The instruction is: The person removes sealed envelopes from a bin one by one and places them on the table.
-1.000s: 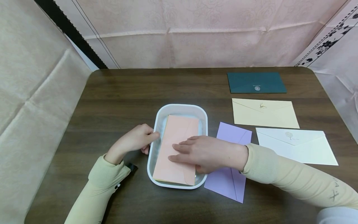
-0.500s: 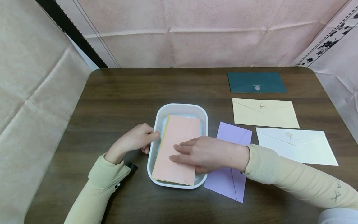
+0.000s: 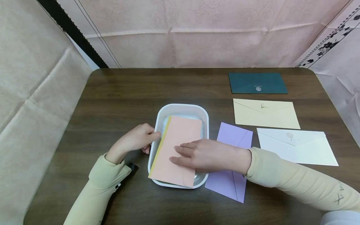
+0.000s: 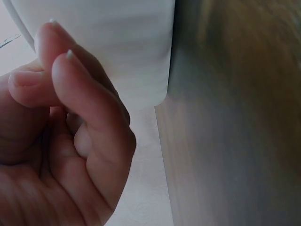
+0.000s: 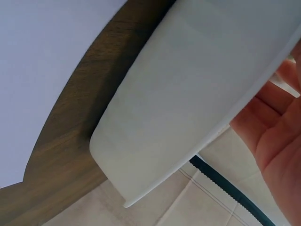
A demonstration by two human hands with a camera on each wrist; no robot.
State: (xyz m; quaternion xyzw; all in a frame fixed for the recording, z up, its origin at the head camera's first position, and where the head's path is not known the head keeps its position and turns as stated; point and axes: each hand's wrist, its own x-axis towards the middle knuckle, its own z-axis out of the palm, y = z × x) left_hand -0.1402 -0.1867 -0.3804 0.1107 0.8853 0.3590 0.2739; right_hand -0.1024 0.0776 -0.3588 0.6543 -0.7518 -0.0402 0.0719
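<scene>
A white plastic tub (image 3: 180, 107) stands on the dark wooden table. In it lies a pink envelope (image 3: 181, 131) on top of something yellow (image 3: 159, 147), which shows along its left edge. My left hand (image 3: 137, 139) pinches the tub's left rim between thumb and curled fingers; the left wrist view shows this hand (image 4: 89, 113) beside the tub's wall. From the right, my right hand (image 3: 201, 154) reaches over the rim, its spread fingers resting on the pink envelope. The right thumb is hidden in the head view.
A purple envelope (image 3: 233, 134) lies right of the tub, partly under my right forearm. Further right are a white envelope (image 3: 298, 147), a cream envelope (image 3: 265, 114) and a dark green envelope (image 3: 258, 82). Cloth (image 3: 197, 37) hangs behind the table.
The pink envelope has shifted slightly right at its top. More yellow shows on its left, with the lower left corner now over the tub's rim. My left hand stays put.
</scene>
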